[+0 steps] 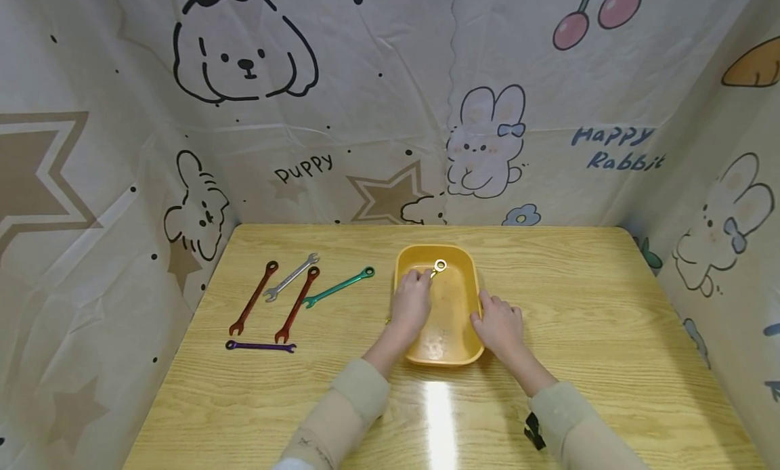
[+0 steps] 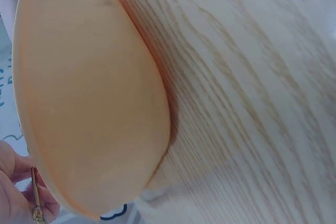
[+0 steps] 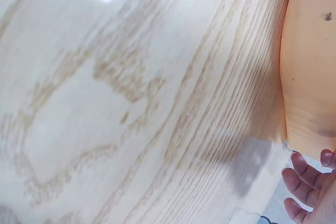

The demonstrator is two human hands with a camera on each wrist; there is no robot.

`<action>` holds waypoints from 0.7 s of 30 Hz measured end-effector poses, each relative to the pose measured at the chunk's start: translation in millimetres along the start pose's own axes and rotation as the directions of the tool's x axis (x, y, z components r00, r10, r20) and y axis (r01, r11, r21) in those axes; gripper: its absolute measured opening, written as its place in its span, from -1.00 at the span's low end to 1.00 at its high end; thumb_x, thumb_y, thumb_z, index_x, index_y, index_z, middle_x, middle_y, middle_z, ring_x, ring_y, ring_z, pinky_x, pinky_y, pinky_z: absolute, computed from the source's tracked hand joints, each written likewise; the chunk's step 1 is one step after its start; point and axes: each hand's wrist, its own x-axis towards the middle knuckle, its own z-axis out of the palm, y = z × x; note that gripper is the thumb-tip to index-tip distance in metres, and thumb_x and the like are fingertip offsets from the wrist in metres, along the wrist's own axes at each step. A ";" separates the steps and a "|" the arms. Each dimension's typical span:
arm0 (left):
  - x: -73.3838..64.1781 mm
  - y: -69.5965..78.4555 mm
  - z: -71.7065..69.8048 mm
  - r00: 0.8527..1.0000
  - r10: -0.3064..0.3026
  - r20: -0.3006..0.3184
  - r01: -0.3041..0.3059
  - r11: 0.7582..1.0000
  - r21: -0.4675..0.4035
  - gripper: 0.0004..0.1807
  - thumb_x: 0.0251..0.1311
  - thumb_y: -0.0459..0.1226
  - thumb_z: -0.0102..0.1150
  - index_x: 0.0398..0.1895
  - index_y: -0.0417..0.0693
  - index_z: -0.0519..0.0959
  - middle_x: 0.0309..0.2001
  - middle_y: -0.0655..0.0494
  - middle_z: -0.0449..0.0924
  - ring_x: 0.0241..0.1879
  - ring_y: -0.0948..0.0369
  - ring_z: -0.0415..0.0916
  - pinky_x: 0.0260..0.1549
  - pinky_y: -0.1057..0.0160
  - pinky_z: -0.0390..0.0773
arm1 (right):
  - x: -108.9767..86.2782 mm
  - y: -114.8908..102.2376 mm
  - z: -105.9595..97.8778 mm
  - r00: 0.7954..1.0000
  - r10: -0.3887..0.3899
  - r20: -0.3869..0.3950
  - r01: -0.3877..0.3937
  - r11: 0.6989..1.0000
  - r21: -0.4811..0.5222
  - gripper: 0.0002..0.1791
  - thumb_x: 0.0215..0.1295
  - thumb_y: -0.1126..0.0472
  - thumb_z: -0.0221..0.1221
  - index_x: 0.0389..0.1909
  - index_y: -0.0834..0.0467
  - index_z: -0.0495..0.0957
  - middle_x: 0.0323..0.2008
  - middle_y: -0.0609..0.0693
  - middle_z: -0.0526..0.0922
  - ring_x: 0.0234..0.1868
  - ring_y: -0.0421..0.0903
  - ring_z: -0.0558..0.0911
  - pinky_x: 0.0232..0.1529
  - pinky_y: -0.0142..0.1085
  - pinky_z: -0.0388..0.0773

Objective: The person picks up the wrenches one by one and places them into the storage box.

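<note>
The wrench (image 1: 434, 273), gold and shiny, is slanted in the left hand (image 1: 412, 303), with its ring end showing beyond. The yellow tray (image 1: 452, 311) stands upright between this hand and the right hand (image 1: 502, 325).

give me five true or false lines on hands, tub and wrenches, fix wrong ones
1. The left hand holds the gold wrench. True.
2. The right hand holds the teal wrench. False: the teal wrench lies on the table, the right hand is at the tub.
3. Two red wrenches lie left of the tub. True.
4. The purple wrench is in the tub. False: the purple wrench lies on the table.
5. The silver wrench lies on the table. True.
</note>
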 end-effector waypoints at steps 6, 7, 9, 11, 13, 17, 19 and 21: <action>2.8 7.2 5.1 1.000 -0.003 0.028 0.003 1.000 -0.002 -0.76 0.19 -0.32 0.09 -0.09 -0.14 0.60 -0.34 -0.01 0.55 -0.35 0.13 0.50 -0.41 0.31 0.53 | -0.1 0.1 0.3 1.000 -0.004 -0.013 0.004 1.000 -0.004 -0.69 0.16 0.11 0.02 -0.13 0.20 0.34 -0.37 0.18 0.53 -0.30 0.19 0.53 -0.23 0.04 0.30; 3.3 8.4 6.2 0.999 -0.005 0.032 0.005 1.000 -0.002 -0.76 0.19 -0.32 0.10 -0.08 -0.13 0.60 -0.34 -0.01 0.55 -0.34 0.13 0.50 -0.41 0.31 0.53 | -0.3 0.1 0.1 1.000 -0.006 -0.015 0.006 1.000 -0.003 -0.69 0.15 0.11 0.02 -0.13 0.20 0.34 -0.37 0.18 0.53 -0.30 0.19 0.53 -0.23 0.04 0.30; 4.0 10.8 8.5 0.999 -0.009 0.039 0.009 1.000 0.000 -0.75 0.18 -0.32 0.10 -0.08 -0.13 0.60 -0.33 -0.01 0.56 -0.34 0.13 0.51 -0.42 0.30 0.54 | -0.4 0.1 -0.4 1.000 -0.009 -0.017 0.009 1.000 -0.004 -0.69 0.15 0.11 0.03 -0.14 0.20 0.34 -0.38 0.18 0.53 -0.30 0.19 0.54 -0.24 0.04 0.31; 4.5 12.9 10.8 0.999 -0.016 0.049 0.016 1.000 0.000 -0.75 0.18 -0.32 0.10 -0.08 -0.13 0.60 -0.34 -0.01 0.56 -0.34 0.12 0.51 -0.44 0.29 0.54 | -0.5 -0.1 -0.9 1.000 -0.009 -0.014 0.009 1.000 -0.002 -0.69 0.15 0.10 0.03 -0.14 0.20 0.35 -0.39 0.17 0.53 -0.30 0.19 0.54 -0.25 0.04 0.30; 4.6 14.9 13.0 0.997 -0.024 0.067 0.024 1.000 -0.003 -0.75 0.19 -0.32 0.09 -0.08 -0.12 0.59 -0.34 -0.01 0.56 -0.33 0.12 0.51 -0.45 0.29 0.54 | -0.5 -0.2 -1.3 1.000 -0.006 -0.007 0.006 1.000 -0.001 -0.68 0.16 0.10 0.03 -0.14 0.20 0.35 -0.39 0.16 0.53 -0.30 0.18 0.54 -0.25 0.03 0.30; 4.3 18.1 16.6 0.991 -0.044 0.124 0.045 0.999 -0.001 -0.74 0.24 -0.30 0.04 -0.04 -0.12 0.57 -0.29 -0.01 0.55 -0.30 0.12 0.51 -0.44 0.29 0.55 | -0.4 -0.4 -1.3 1.000 0.007 0.011 -0.007 1.000 0.001 -0.67 0.17 0.09 0.03 -0.11 0.19 0.35 -0.36 0.16 0.53 -0.29 0.16 0.54 -0.24 0.03 0.30; 3.9 19.3 18.4 0.988 -0.046 0.149 0.046 0.999 0.004 -0.73 0.25 -0.30 0.03 -0.02 -0.13 0.56 -0.26 -0.02 0.55 -0.27 0.12 0.51 -0.42 0.29 0.55 | -0.3 -0.4 -1.0 1.000 0.012 0.017 -0.012 1.000 0.001 -0.66 0.18 0.08 0.03 -0.09 0.19 0.35 -0.34 0.16 0.54 -0.28 0.16 0.53 -0.22 0.03 0.29; 3.1 20.3 20.3 0.982 -0.045 0.182 0.043 0.999 0.013 -0.71 0.25 -0.30 0.02 0.01 -0.14 0.55 -0.23 -0.02 0.55 -0.25 0.12 0.51 -0.39 0.31 0.55 | -0.3 -0.3 -0.5 1.000 0.014 0.018 -0.014 1.000 0.001 -0.66 0.18 0.08 0.03 -0.09 0.19 0.35 -0.33 0.17 0.54 -0.27 0.16 0.53 -0.22 0.03 0.29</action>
